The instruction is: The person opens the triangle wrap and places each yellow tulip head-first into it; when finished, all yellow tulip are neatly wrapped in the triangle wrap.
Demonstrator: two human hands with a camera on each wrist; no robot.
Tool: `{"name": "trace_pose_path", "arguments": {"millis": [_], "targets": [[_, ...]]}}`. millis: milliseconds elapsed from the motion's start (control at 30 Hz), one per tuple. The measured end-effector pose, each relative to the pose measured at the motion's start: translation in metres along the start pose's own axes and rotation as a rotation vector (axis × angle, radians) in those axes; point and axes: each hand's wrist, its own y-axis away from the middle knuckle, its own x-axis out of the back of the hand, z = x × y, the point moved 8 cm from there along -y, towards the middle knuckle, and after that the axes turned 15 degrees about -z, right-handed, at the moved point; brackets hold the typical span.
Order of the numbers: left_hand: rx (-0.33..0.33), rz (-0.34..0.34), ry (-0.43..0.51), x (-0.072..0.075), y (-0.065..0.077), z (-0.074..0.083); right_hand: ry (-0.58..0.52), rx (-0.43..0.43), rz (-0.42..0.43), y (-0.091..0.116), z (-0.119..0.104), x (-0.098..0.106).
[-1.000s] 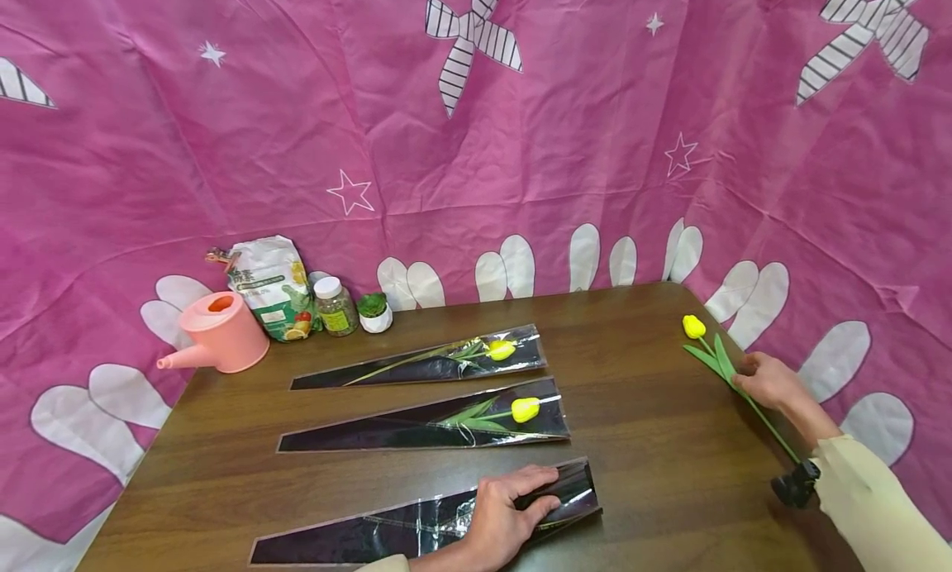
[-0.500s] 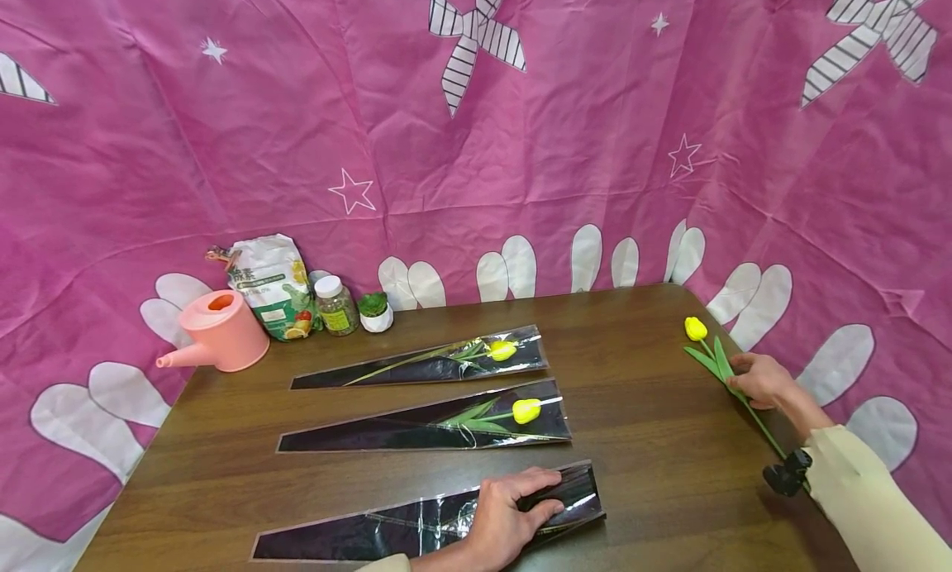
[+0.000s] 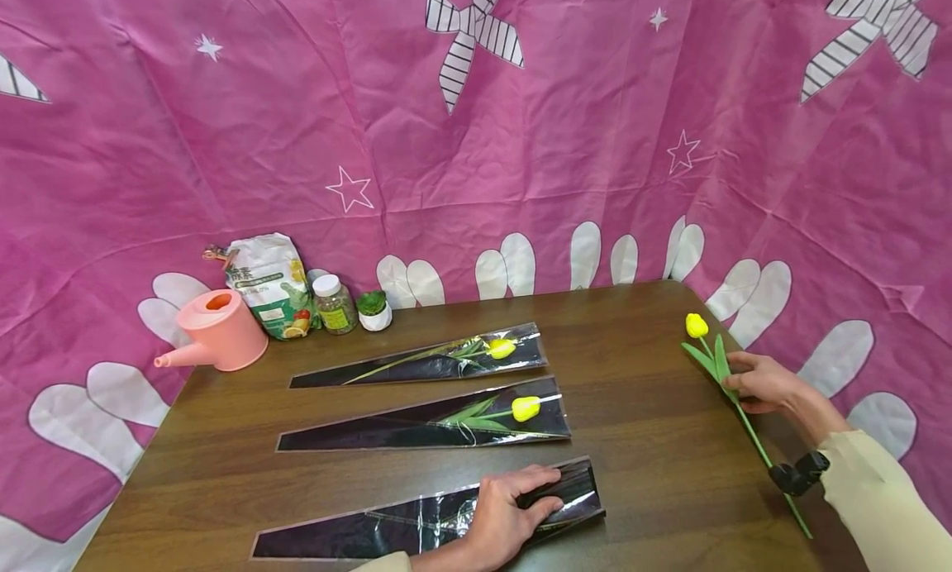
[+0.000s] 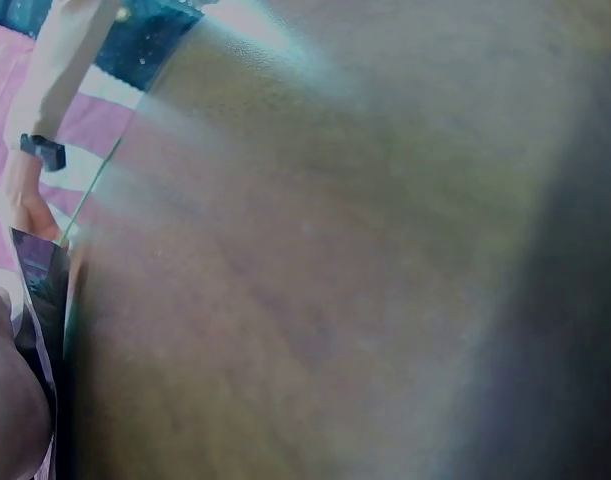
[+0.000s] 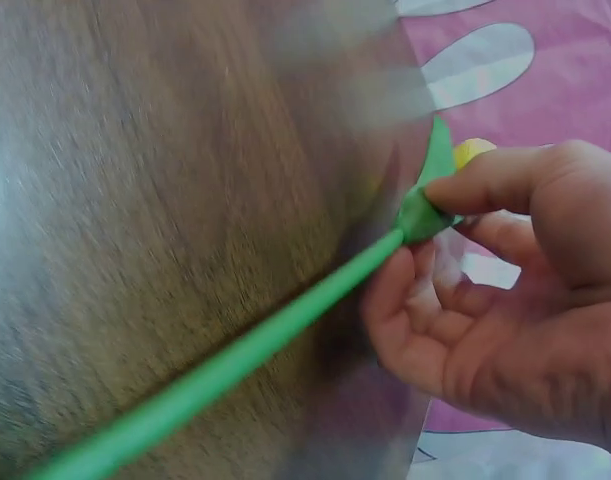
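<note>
In the head view my right hand [image 3: 766,382] pinches an artificial yellow tulip [image 3: 720,357] near the base of its leaves, at the table's right side. The right wrist view shows thumb and fingers on the green stem [image 5: 275,335], its bloom [image 5: 473,152] partly behind the hand. My left hand [image 3: 502,514] grips the wide end of a black, clear-fronted flower sleeve [image 3: 349,536], thumb and fingers spread to either side, and that end bulges up. Two more such sleeves, a middle one [image 3: 357,430] and a far one [image 3: 387,369], each hold a yellow tulip.
On the wooden table [image 3: 640,349], a pink watering can [image 3: 226,332], a printed bag [image 3: 271,287], a white-lidded jar [image 3: 335,307] and a small potted succulent [image 3: 375,312] stand at the back left. A pink curtain [image 3: 521,142] hangs behind.
The right hand has shifted slightly left with the tulip, and the stem's lower end now shows beyond the wrist camera. The left hand keeps its place on the sleeve.
</note>
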Motion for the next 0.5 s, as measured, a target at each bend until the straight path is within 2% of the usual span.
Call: {"name": "trace_pose_path", "arguments": {"millis": [267,500], "targets": [[-0.018,-0.004,0.009,0.0,-0.003,0.001,-0.236,0.171,-0.047,0.009,-0.014,-0.018],[-0.023,-0.002,0.012,0.0,-0.002,0.002,-0.442,0.399,-0.109,0.023,-0.028,-0.036]]}}
